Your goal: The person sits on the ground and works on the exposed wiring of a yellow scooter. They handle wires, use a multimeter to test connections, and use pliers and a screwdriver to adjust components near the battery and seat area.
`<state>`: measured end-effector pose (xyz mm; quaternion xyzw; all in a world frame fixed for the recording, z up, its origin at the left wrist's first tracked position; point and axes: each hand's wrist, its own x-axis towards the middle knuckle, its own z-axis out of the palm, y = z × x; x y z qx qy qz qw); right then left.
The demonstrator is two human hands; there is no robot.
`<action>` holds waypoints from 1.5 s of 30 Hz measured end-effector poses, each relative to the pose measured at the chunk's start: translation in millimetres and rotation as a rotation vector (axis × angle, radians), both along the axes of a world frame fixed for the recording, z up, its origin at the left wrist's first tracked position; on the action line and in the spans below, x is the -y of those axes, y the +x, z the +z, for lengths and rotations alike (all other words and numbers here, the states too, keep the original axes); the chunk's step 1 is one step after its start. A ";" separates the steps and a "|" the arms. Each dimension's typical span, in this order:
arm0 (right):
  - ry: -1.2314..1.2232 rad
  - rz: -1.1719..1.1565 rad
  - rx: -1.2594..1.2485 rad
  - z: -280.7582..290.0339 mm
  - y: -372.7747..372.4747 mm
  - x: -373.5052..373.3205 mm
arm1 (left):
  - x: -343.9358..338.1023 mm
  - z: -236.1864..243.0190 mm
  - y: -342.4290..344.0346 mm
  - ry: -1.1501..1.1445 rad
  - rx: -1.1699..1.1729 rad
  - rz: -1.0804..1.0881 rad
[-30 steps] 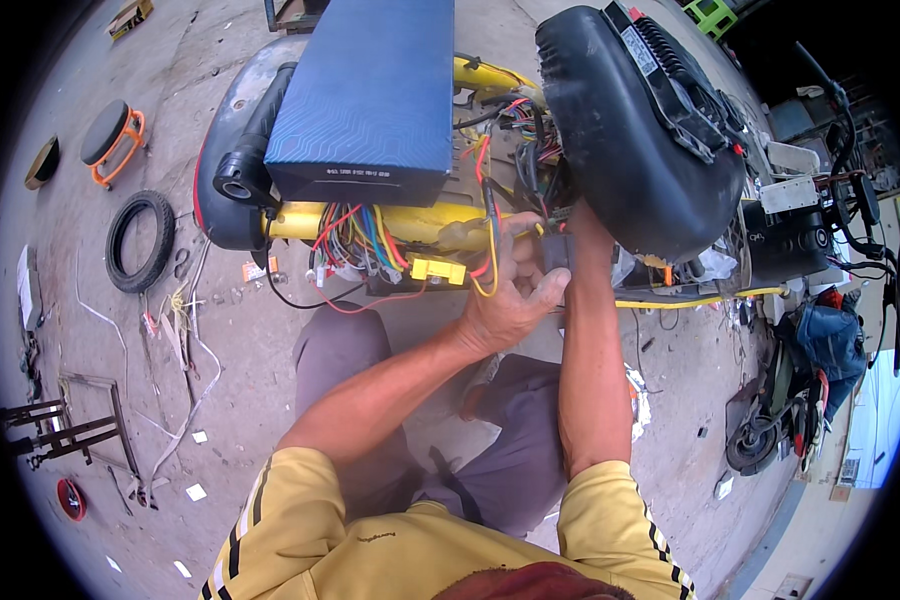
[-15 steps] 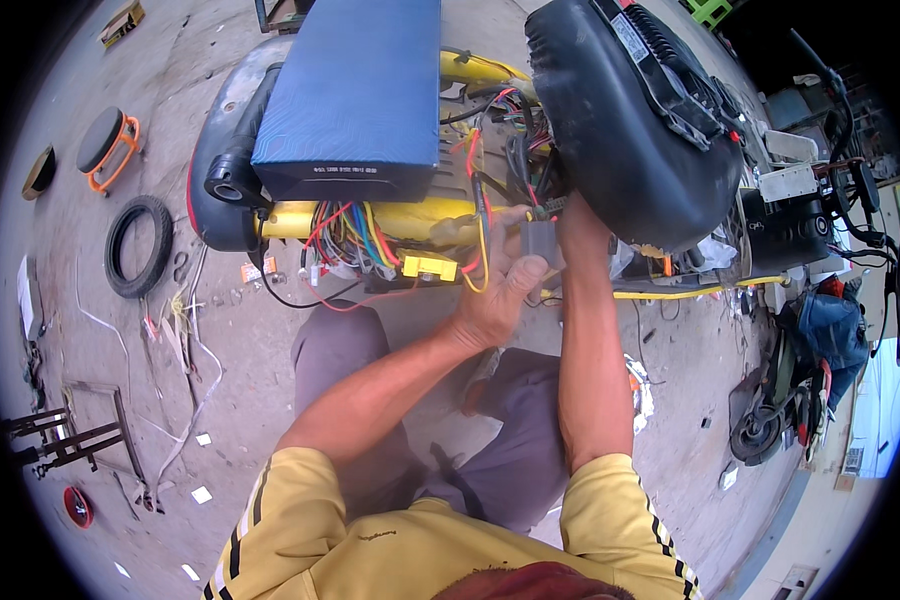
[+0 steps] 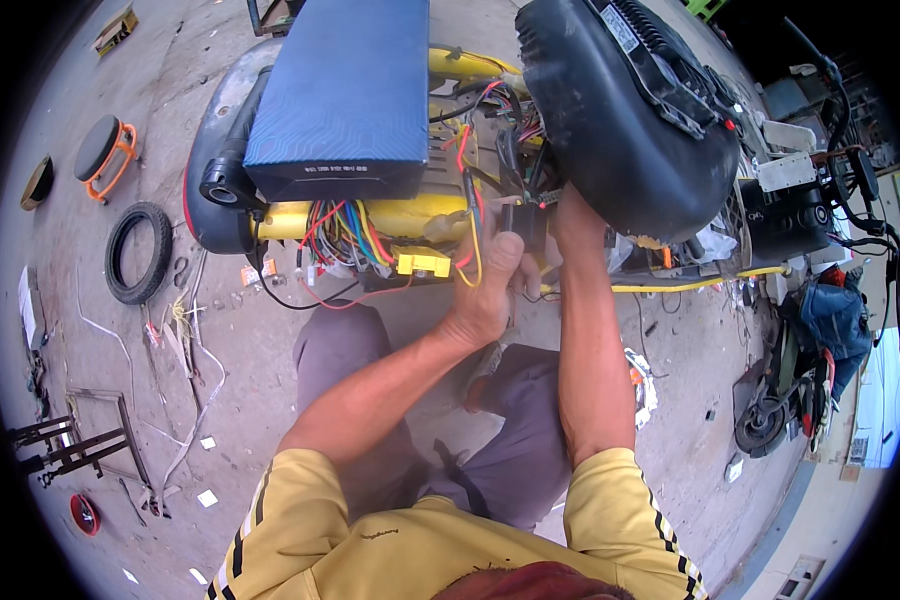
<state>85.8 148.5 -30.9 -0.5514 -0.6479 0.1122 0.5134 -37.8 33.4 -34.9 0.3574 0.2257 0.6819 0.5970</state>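
Observation:
My left hand [image 3: 490, 282], fingers bent, grips a small dark module [image 3: 528, 225] among the wiring of a scooter-like machine with a yellow frame [image 3: 280, 220]. My right hand [image 3: 580, 220] reaches under a black rounded housing [image 3: 630, 130], its fingers hidden. A blue box [image 3: 335, 100] lies on top of the machine above bundles of coloured wires [image 3: 345, 230] and a yellow connector [image 3: 422, 263]. A yellow-and-red wire loop [image 3: 470, 250] hangs beside my left hand.
The concrete floor [image 3: 230, 370] holds a loose tyre [image 3: 138, 250], an orange-framed stool [image 3: 105, 155], a metal frame [image 3: 110, 445] and scraps. More machines with black parts [image 3: 790, 225] stand at the right, with a dark vehicle [image 3: 770, 410] below them.
My left hand has moved a little up and left with the dark module, its thumb now more upright. The machine sits slightly further left in the picture.

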 end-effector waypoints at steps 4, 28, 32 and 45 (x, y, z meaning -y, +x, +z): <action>0.015 0.022 -0.026 -1.0 -1.4 0.0 | 0.7 -1.6 -1.9 0.018 -0.077 0.003; -0.121 -0.010 0.111 5.1 0.8 10.2 | 1.7 7.6 -6.4 -0.013 -0.172 -0.068; -0.096 -0.020 0.204 20.8 -4.1 18.7 | 2.8 4.4 -0.5 -0.003 -0.229 0.000; -0.109 -0.033 0.333 30.0 -4.1 23.7 | 3.9 0.3 3.6 0.043 -0.154 -0.014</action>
